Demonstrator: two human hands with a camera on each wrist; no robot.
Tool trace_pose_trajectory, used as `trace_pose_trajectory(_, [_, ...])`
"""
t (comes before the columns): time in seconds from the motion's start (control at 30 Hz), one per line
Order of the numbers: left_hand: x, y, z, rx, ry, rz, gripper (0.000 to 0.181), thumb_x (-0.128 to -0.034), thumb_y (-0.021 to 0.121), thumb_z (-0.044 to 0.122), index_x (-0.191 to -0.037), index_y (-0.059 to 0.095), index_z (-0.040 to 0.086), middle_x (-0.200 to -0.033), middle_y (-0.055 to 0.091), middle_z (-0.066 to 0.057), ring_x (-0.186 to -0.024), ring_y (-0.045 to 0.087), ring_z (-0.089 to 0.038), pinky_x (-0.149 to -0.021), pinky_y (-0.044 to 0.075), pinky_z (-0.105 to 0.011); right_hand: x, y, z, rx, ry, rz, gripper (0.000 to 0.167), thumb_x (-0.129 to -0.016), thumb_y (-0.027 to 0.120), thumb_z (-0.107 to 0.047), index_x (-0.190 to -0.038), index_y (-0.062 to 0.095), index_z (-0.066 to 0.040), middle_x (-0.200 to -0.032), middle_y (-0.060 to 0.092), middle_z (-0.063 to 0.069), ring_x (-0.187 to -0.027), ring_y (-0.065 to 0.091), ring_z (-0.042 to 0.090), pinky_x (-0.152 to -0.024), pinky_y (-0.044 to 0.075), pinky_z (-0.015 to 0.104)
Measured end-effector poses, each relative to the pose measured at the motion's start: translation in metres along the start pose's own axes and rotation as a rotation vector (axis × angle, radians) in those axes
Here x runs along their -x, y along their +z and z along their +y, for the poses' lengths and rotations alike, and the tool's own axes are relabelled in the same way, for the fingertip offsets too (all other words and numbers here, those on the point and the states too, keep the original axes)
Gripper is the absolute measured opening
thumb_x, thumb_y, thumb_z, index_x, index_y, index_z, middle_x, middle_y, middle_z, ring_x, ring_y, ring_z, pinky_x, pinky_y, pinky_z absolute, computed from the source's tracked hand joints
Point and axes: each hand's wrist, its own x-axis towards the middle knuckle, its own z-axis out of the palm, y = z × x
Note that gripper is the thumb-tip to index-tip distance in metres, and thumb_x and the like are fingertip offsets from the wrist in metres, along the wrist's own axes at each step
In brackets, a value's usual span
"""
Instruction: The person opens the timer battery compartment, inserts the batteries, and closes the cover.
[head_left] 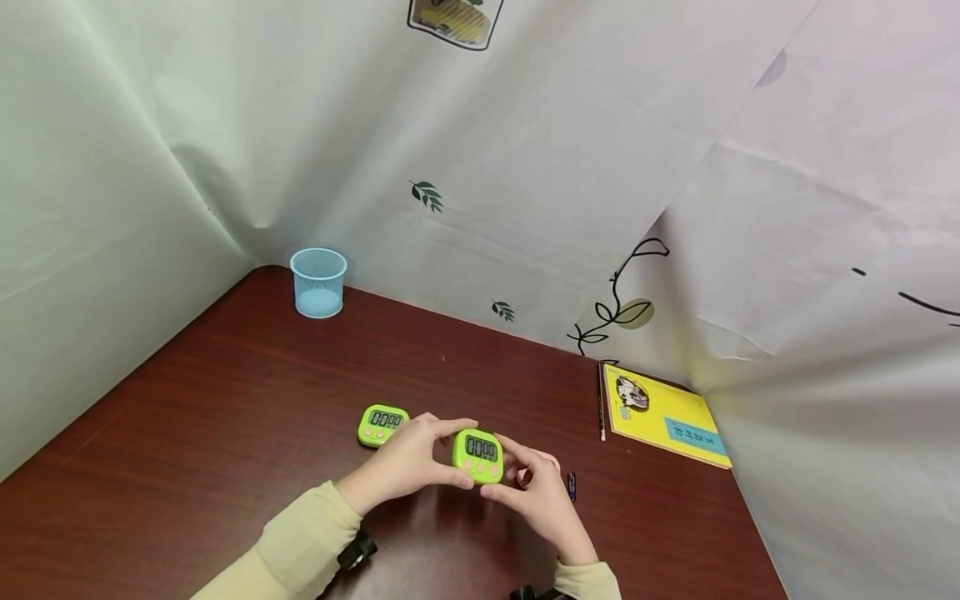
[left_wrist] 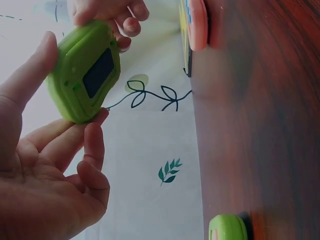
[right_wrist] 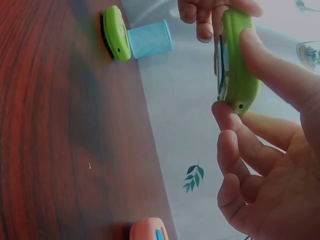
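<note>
A green digital timer [head_left: 477,456] is held up above the table between both hands, its screen and pink buttons facing the head camera. My left hand [head_left: 408,463] pinches its left side between thumb and fingers. The opposite side is gripped by the thumb and fingers of my right hand [head_left: 542,500]. In the right wrist view the held timer [right_wrist: 240,60] shows edge-on. A second green timer [head_left: 383,419] lies on the table beside my left hand, partly covered by it. Behind my right hand sits a pink rounded device [right_wrist: 148,230] with a blue button, mostly hidden in the head view.
A blue mesh cup [head_left: 318,287] stands at the table's far left corner. On the right lie a yellow book [head_left: 663,412] and a dark pencil [head_left: 602,404]. A small dark blue object [head_left: 572,486] is right of my right hand. White printed cloth [head_left: 487,233] walls the brown table [head_left: 225,400].
</note>
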Motion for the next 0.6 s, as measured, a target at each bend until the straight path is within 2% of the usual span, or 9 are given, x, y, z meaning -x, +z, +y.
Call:
trace_pose_trajectory(0.17, [-0.002, 0.004, -0.003, -0.077, 0.009, 0.01, 0.075, -0.0667, 0.084, 0.038, -0.132, 0.058, 0.013, -0.091, 0.058, 0.004, -0.087, 0.049, -0.015, -0.069, 0.042, -0.027, -0.001, 0.001, 0.0, 0.018, 0.03, 0.019, 0.06, -0.069, 0.085, -0.019, -0.123, 0.062, -0.011, -0.082, 0.062, -0.004, -0.069, 0.05, 0.023, -0.058, 0.038, 0.022])
trace_pose_trajectory(0.3, [-0.004, 0.011, -0.006, -0.212, 0.025, 0.029, 0.076, -0.0661, 0.084, 0.039, -0.13, 0.059, 0.006, -0.088, 0.065, -0.001, -0.083, 0.048, -0.015, -0.068, 0.042, -0.027, -0.003, 0.002, 0.003, 0.115, 0.052, 0.032, 0.059, -0.068, 0.086, -0.022, -0.122, 0.064, -0.013, -0.078, 0.058, -0.005, -0.069, 0.05, 0.022, -0.059, 0.038, 0.02])
trace_pose_trajectory(0.4, [-0.006, 0.016, -0.007, -0.298, 0.025, 0.02, 0.073, -0.0677, 0.082, 0.039, -0.127, 0.06, 0.002, -0.085, 0.067, -0.003, -0.079, 0.047, -0.014, -0.066, 0.042, -0.025, -0.004, 0.004, 0.007, 0.196, 0.054, 0.038, 0.059, -0.068, 0.086, -0.023, -0.122, 0.064, -0.012, -0.076, 0.057, -0.004, -0.068, 0.05, 0.018, -0.059, 0.038, 0.02])
trace_pose_trajectory(0.47, [-0.006, 0.019, -0.007, -0.325, 0.015, 0.013, 0.071, -0.0688, 0.081, 0.038, -0.126, 0.06, 0.0, -0.084, 0.068, -0.004, -0.078, 0.048, -0.015, -0.065, 0.042, -0.025, -0.005, 0.006, 0.01, 0.237, 0.051, 0.04, 0.06, -0.068, 0.086, -0.025, -0.121, 0.064, -0.01, -0.075, 0.057, -0.004, -0.069, 0.05, 0.013, -0.063, 0.038, 0.021])
trace_pose_trajectory(0.6, [-0.006, 0.022, -0.01, -0.355, 0.003, 0.017, 0.067, -0.0713, 0.08, 0.034, -0.124, 0.061, -0.003, -0.087, 0.069, -0.008, -0.079, 0.05, -0.017, -0.066, 0.044, -0.027, -0.009, 0.012, 0.012, 0.251, 0.066, 0.019, 0.062, -0.069, 0.085, -0.022, -0.123, 0.062, -0.004, -0.076, 0.059, -0.006, -0.07, 0.053, 0.006, -0.066, 0.041, 0.02])
